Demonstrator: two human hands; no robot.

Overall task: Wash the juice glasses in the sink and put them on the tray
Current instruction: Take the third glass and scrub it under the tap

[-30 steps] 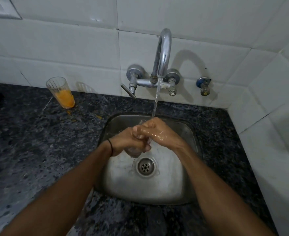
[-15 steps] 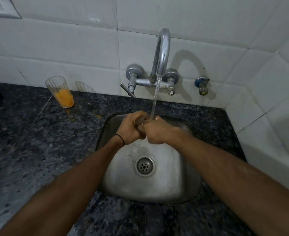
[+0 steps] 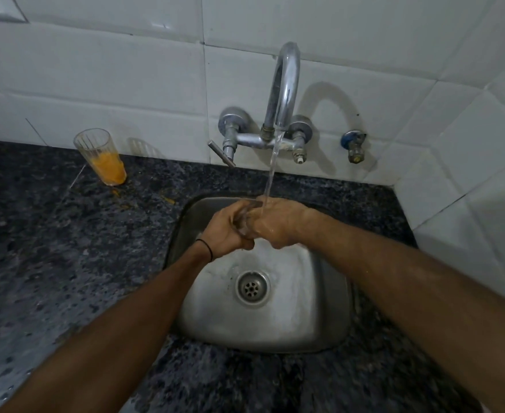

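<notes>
Nearest the camera it's just two forearms reaching in from 7 and 5 o'clock over the dark speckled surface (image 3: pixel 51 248). They meet above the steel sink (image 3: pixel 263 329), a bit past the drain (image 3: pixel 252 288) toward 12.

Both hands are pressed together around one clear juice glass (image 3: pixel 242 223). The left hand (image 3: pixel 226 231) wraps it from 9 o'clock and the right hand (image 3: pixel 281 225) closes in from 3 o'clock, so the glass is clamped between them with only a sliver showing. My guess is the grip is like that so the left steadies it while the right rubs it under the stream. The water (image 3: pixel 270 174) lands right where the hands meet, probably on the rim. The glass's long axis seems to run roughly 12 to 6, mouth tipped up toward the spout, but honestly most of it is hidden so I can't be sure.

Further back at 12 is the wall tap (image 3: pixel 284 93), running. Way off at 10 o'clock a second glass (image 3: pixel 101 158) stands upright by the tiles, with orange juice in the bottom, not washed yet. No tray anywhere in view.
</notes>
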